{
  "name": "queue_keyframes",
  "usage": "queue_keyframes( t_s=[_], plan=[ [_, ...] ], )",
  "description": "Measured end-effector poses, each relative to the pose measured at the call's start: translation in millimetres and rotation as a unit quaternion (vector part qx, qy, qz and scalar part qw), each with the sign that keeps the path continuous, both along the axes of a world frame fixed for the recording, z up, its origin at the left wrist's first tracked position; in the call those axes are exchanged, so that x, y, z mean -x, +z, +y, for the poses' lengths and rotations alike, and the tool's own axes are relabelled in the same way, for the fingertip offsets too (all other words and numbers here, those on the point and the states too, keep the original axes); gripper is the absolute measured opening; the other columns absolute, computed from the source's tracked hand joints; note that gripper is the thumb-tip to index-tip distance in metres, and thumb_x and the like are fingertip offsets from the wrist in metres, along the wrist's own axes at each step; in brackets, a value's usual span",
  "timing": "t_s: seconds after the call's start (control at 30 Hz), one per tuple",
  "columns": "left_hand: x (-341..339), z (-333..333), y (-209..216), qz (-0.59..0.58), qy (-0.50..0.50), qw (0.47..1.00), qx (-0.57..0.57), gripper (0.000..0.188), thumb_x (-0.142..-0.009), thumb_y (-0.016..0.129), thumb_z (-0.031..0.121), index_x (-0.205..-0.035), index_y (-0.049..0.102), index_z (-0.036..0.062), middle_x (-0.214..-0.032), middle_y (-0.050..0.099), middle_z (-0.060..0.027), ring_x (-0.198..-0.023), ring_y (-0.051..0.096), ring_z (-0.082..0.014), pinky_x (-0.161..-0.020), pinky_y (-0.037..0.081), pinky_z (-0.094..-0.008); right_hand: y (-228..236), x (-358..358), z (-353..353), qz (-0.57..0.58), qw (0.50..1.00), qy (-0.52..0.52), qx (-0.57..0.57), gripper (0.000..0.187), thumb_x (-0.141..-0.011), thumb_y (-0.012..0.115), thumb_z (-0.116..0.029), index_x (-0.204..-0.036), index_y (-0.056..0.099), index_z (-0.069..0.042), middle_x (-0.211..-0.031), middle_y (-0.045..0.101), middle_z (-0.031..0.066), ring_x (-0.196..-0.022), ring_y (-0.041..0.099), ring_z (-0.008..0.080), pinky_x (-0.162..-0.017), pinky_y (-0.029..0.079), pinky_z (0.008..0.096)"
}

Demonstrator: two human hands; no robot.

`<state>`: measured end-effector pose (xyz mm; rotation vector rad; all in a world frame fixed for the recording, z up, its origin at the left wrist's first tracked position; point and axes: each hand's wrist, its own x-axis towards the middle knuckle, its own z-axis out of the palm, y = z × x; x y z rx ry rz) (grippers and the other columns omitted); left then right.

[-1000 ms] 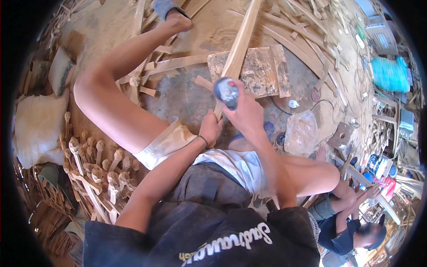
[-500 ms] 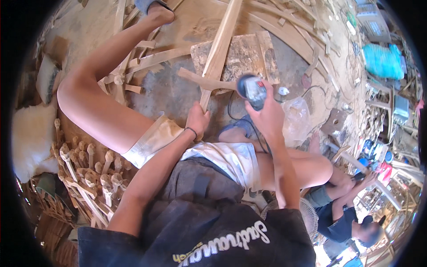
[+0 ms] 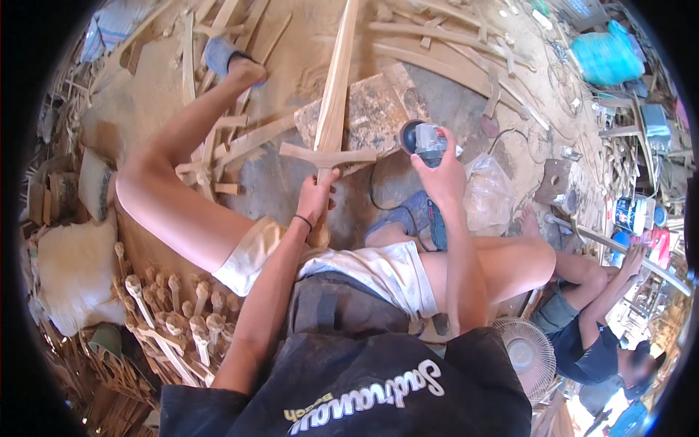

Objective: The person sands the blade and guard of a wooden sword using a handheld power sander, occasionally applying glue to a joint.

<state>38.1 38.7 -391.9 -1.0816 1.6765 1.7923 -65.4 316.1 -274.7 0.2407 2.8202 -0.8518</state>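
Note:
A wooden sword (image 3: 331,131) points away from me, its crossguard level across the middle. My left hand (image 3: 315,198) is wrapped round its grip just below the crossguard. My right hand (image 3: 442,173) holds an angle grinder (image 3: 431,143) by its body, to the right of the crossguard and apart from it. The grinder's round dark disc faces the sword. Under the blade lies a worn, stained wooden board (image 3: 393,102) on the floor. A dark cord trails below the grinder.
Wooden sword blanks (image 3: 444,33) lie across the far floor. Several knobbed wooden pieces (image 3: 175,324) stand bundled at left. A clear plastic bag (image 3: 488,193) is beside my right forearm. At right are a fan (image 3: 523,357) and a co-worker (image 3: 590,335) holding a long pale piece.
The grinder has moved off the crossguard, slightly right. The sword has turned toward upright, its guard now nearly level. The whole view has shifted.

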Motion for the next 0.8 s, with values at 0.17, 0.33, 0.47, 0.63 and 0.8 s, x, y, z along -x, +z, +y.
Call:
queue_keyframes(
  t_s=[0.17,0.33,0.47,0.63,0.8],
  plan=[
    [37.0,-35.6,38.2,0.035,0.087,0.994,-0.054,0.071,-0.105,0.067,0.074,-0.111,0.066,0.0023,-0.087,0.070,-0.0079,-0.057,0.067,-0.0194,-0.048,0.052,-0.0330,13.5,11.4,-11.4,0.157,0.975,-0.070,0.139,0.091,-0.088,0.090,-0.039,-0.162,0.045,-0.013,-0.135,0.075,0.0267,-0.124,0.074,0.0453,-0.107,0.056,0.0513],
    [34.5,-19.9,145.2,0.129,0.037,0.990,-0.045,0.062,-0.114,0.059,0.065,-0.107,0.065,0.0037,-0.074,0.061,-0.0014,-0.049,0.057,-0.0119,-0.045,0.046,-0.0289,33.1,14.7,24.9,0.249,0.924,-0.153,0.246,0.095,-0.083,0.097,-0.031,-0.160,0.048,-0.003,-0.144,0.067,0.0210,-0.128,0.070,0.0338,-0.113,0.052,0.0438],
    [-2.6,-41.4,216.8,0.097,-0.178,0.965,0.164,0.061,-0.114,0.062,0.061,-0.111,0.063,0.0006,-0.072,0.059,-0.0008,-0.049,0.056,-0.0108,-0.044,0.045,-0.0277,47.2,21.4,55.0,0.280,0.858,-0.231,0.363,0.091,-0.086,0.098,-0.027,-0.159,0.049,-0.002,-0.135,0.069,0.0198,-0.114,0.071,0.0263,-0.100,0.058,0.0399],
    [-30.5,-53.1,265.1,0.152,-0.256,0.931,0.213,0.054,-0.112,0.074,0.049,-0.118,0.063,-0.0039,-0.072,0.059,-0.0011,-0.051,0.059,-0.0106,-0.045,0.046,-0.0288,97.6,6.3,53.9,0.234,0.755,-0.246,0.561,0.088,-0.095,0.091,-0.013,-0.165,0.037,-0.008,-0.100,0.074,0.0137,-0.070,0.071,0.0202,-0.057,0.062,0.0355],
    [24.6,-83.5,204.9,0.205,-0.360,0.890,0.190,0.050,-0.112,0.075,0.042,-0.135,0.058,0.0002,-0.076,0.055,0.0017,-0.057,0.056,-0.0104,-0.048,0.047,-0.0291,84.7,5.1,67.9,0.293,0.752,-0.231,0.544,0.062,-0.100,0.086,-0.015,-0.150,0.051,-0.008,-0.094,0.076,0.0139,-0.066,0.074,0.0232,-0.057,0.063,0.0365]
  ],
)
